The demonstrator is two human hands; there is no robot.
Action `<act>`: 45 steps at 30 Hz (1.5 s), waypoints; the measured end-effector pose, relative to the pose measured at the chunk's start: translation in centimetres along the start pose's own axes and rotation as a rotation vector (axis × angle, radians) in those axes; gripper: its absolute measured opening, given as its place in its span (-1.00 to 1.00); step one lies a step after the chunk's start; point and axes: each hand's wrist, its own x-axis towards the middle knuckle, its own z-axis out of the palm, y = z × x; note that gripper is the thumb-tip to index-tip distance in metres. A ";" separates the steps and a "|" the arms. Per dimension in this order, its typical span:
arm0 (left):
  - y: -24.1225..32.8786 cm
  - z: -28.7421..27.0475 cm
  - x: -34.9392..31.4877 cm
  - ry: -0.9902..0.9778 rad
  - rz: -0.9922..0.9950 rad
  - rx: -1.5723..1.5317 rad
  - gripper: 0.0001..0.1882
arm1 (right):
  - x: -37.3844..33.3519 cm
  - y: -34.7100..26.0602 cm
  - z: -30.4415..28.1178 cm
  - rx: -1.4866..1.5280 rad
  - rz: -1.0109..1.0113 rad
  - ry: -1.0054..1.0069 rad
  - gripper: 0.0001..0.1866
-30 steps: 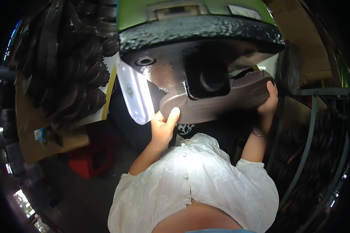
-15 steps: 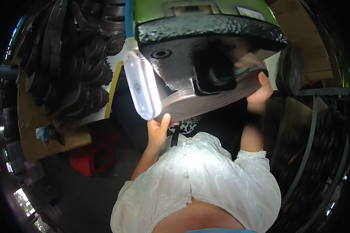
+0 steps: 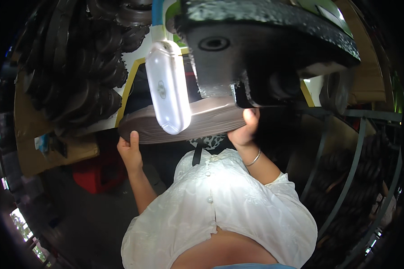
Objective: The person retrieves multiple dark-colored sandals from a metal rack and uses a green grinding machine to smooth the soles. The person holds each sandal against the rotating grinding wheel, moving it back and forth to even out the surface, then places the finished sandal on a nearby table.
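Observation:
A long dark brown shoe sole (image 3: 213, 119) with a ridged side edge is held level in front of my body. My left hand (image 3: 130, 152) is closed on its left end, thumb on top. Closed on the right end is my right hand (image 3: 245, 130), also with the thumb up. Over the sole hangs a white lit lamp (image 3: 168, 89), which hides part of its middle. The black underside of a machine head (image 3: 251, 49) is above its right part, close to my right hand. Fingers beneath the sole are mostly hidden.
Dark soles (image 3: 81, 76) lie piled at the left, beside cardboard (image 3: 54, 157). A red stool (image 3: 98, 175) is on the floor below. Metal rack bars (image 3: 357, 157) with more dark pieces stand at the right. A yellow edge strip (image 3: 129, 89) borders the white work surface.
Both hands have shifted left with the sole, away from beneath the machine head. The sole has turned from slanting up at the right to nearly level. My view has shifted slightly.

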 end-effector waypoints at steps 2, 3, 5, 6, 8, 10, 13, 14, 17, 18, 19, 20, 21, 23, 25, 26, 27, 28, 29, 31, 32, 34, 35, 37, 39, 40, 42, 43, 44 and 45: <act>-0.7 -1.1 0.9 -0.060 0.048 -0.062 -0.72 | -0.4 0.5 -0.1 -0.062 0.013 -0.086 -0.49; -1.1 -1.6 1.4 -0.102 0.036 -0.050 -0.74 | -0.4 0.6 -0.1 -0.092 0.017 -0.153 -0.50; -2.1 -2.2 2.0 -0.170 0.015 -0.036 -0.76 | -0.1 0.4 -0.1 -0.232 0.051 -0.267 -0.47; -2.6 -2.4 2.1 -0.215 -0.035 -0.004 -0.78 | 0.2 0.2 0.0 -0.292 0.040 -0.321 -0.46; -3.3 -2.4 2.2 -0.301 -0.135 0.061 -0.80 | 0.9 -0.5 0.3 -0.294 0.088 -0.379 -0.41; -3.8 -1.3 1.7 -0.399 -0.227 0.127 -0.75 | 1.7 -1.3 0.4 -0.337 0.076 -0.422 -0.37; -3.5 2.6 0.3 -0.598 -0.122 0.407 -0.66 | 2.4 -2.1 0.4 -0.392 0.060 -0.455 -0.32; -3.2 4.5 -0.3 -0.666 -0.098 0.516 -0.64 | 2.4 -2.1 0.2 -0.421 0.050 -0.470 -0.32; -0.9 9.9 -2.8 -0.571 0.083 0.470 -0.66 | 2.2 -1.8 -0.4 -0.477 -0.247 -0.318 -0.46; 0.2 11.3 -3.5 -0.519 0.140 0.379 -0.66 | 2.1 -1.7 -0.6 -0.470 -0.344 -0.274 -0.49; 1.3 12.7 -3.6 -0.432 0.323 0.323 -0.64 | 2.0 -1.6 -0.8 -0.404 -0.359 -0.208 -0.56; 2.6 13.2 -3.3 -0.421 0.433 0.426 -0.63 | 1.9 -1.5 -1.0 -0.340 -0.379 -0.094 -0.59; 3.8 13.4 -2.8 -0.408 0.543 0.529 -0.62 | 1.8 -1.4 -1.2 -0.275 -0.339 -0.066 -0.60; 5.9 13.6 -1.7 -0.387 0.675 0.718 -0.59 | 1.5 -1.3 -1.4 -0.253 -0.276 0.066 -0.56; 7.2 13.2 -0.1 -0.383 0.724 0.820 -0.58 | 0.8 -1.0 -1.4 -0.283 -0.188 0.030 -0.55; 7.7 12.7 0.7 -0.396 0.753 0.786 -0.59 | 0.4 -0.9 -1.2 -0.295 -0.135 0.028 -0.54; 8.1 12.0 1.6 -0.444 0.756 0.807 -0.59 | -0.1 -0.7 -1.1 -0.358 -0.155 -0.031 -0.51; 8.3 11.4 2.2 -0.493 0.761 0.817 -0.59 | -0.5 -0.6 -1.0 -0.392 -0.160 -0.076 -0.56; 8.3 10.9 2.5 -0.497 0.766 0.827 -0.58 | -0.9 -0.5 -0.8 -0.358 -0.130 -0.120 -0.58; 7.9 9.9 3.0 -0.506 0.780 0.816 -0.56 | -1.2 -0.5 -0.6 -0.293 -0.051 -0.238 -0.62; 7.6 9.6 3.1 -0.498 0.780 0.808 -0.55 | -1.2 -0.5 -0.6 -0.317 -0.044 -0.282 -0.62; 6.5 9.2 2.9 -0.487 0.777 0.757 -0.52 | -0.8 -0.8 -0.7 -0.375 -0.027 -0.363 -0.61; 5.8 9.1 2.7 -0.473 0.771 0.747 -0.49 | -0.4 -1.0 -0.8 -0.402 -0.017 -0.370 -0.61; 4.1 9.2 2.1 -0.442 0.755 0.693 -0.43 | 0.5 -1.4 -1.0 -0.462 0.008 -0.441 -0.61; 2.2 9.8 1.0 -0.401 0.660 0.573 -0.39 | 1.4 -2.0 -1.1 -0.457 0.074 -0.460 -0.63; 1.4 10.3 0.4 -0.380 0.613 0.505 -0.37 | 1.8 -2.2 -1.1 -0.499 0.093 -0.497 -0.64; -0.1 11.6 -0.9 -0.391 0.614 0.427 -0.35 | 2.6 -2.7 -0.9 -0.501 0.097 -0.506 -0.65; -0.4 11.8 -1.7 -0.486 0.520 0.486 -0.37 | 2.9 -3.0 -0.7 -0.522 0.136 -0.523 -0.65; -0.9 12.6 -2.4 -0.543 0.380 0.419 -0.53 | 3.2 -3.2 -0.6 -0.618 0.129 -0.548 -0.66; -1.2 13.5 -3.3 -0.561 0.378 0.345 -0.57 | 3.5 -3.3 -0.4 -0.708 0.130 -0.579 -0.64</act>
